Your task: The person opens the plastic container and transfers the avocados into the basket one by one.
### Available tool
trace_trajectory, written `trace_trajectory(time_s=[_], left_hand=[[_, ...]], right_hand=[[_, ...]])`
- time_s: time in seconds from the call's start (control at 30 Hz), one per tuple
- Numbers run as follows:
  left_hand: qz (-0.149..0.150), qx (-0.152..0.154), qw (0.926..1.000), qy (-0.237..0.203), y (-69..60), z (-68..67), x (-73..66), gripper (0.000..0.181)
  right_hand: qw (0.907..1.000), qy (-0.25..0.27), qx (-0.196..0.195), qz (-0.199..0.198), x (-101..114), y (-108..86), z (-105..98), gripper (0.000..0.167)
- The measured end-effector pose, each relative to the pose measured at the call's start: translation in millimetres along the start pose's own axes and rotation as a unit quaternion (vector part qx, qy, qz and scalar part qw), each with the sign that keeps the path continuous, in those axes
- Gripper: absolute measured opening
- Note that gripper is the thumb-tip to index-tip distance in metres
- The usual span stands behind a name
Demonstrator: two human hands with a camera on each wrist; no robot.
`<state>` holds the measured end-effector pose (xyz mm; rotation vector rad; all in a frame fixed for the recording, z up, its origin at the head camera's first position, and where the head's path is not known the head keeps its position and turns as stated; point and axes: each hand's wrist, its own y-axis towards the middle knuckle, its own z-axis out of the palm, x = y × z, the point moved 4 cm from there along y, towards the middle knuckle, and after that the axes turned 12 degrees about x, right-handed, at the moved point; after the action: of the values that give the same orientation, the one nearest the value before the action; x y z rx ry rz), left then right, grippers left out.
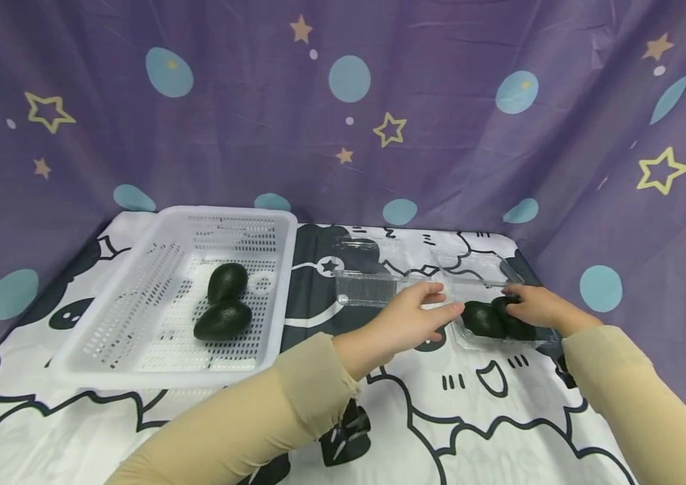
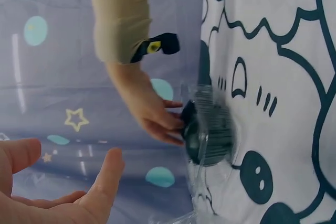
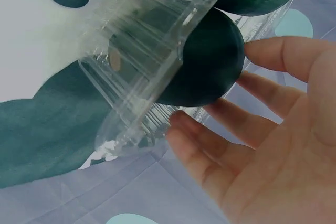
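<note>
My right hand (image 1: 540, 306) holds the end of a dark green avocado (image 3: 215, 64), with thumb and fingertips spread around it in the right wrist view. That avocado sits in a clear plastic clamshell box (image 1: 476, 343) at the right of the table. Against it lies a second avocado (image 1: 481, 319) in the same box. The box's hinged lid (image 1: 470, 266) stands raised behind. My left hand (image 1: 406, 320) hovers just left of the box, fingers extended and holding nothing; in the left wrist view its thumb and fingers (image 2: 107, 179) are spread apart.
A white perforated plastic basket (image 1: 282, 303) stands on the left, with two avocados (image 1: 223, 320) touching inside it. Another clear plastic box (image 1: 373, 273) lies behind my left hand. A purple curtain (image 1: 343, 135) rises behind the cartoon-print tablecloth (image 1: 391, 417).
</note>
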<state>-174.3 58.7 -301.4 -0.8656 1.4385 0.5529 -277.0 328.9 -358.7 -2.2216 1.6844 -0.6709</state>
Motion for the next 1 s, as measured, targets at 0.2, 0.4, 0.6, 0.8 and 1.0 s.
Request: trace_trajectory(time_s=[0.2, 0.4, 0.6, 0.8, 1.0], left_hand=[[0.01, -0.012, 0.9995, -0.027, -10.7, -18.9, -7.3, 0.06], [0.019, -0.004, 0.9993, -0.032, -25.6, -37.7, -8.9, 0.059], [0.018, -0.007, 0.9993, -0.032, -42.5, -48.9, -16.0, 0.059], [0.012, -0.024, 0.9994, -0.02, -57.8, -63.7, -20.2, 0.057], [-0.004, -0.056, 0.9983, -0.015, -72.2, -87.7, -17.4, 0.056]], right_hand=[[0.9998, 0.009, 0.018, 0.003, 0, 1.9, 7, 0.056], [0.9998, 0.002, 0.017, 0.007, 0, 7.1, 11, 0.059], [1.0, -0.006, 0.003, -0.001, 0, 11.6, 11, 0.06], [1.0, -0.004, 0.002, 0.0, 0, 14.2, 13, 0.063], [1.0, 0.001, -0.005, 0.005, 2, 15.4, 14, 0.066]])
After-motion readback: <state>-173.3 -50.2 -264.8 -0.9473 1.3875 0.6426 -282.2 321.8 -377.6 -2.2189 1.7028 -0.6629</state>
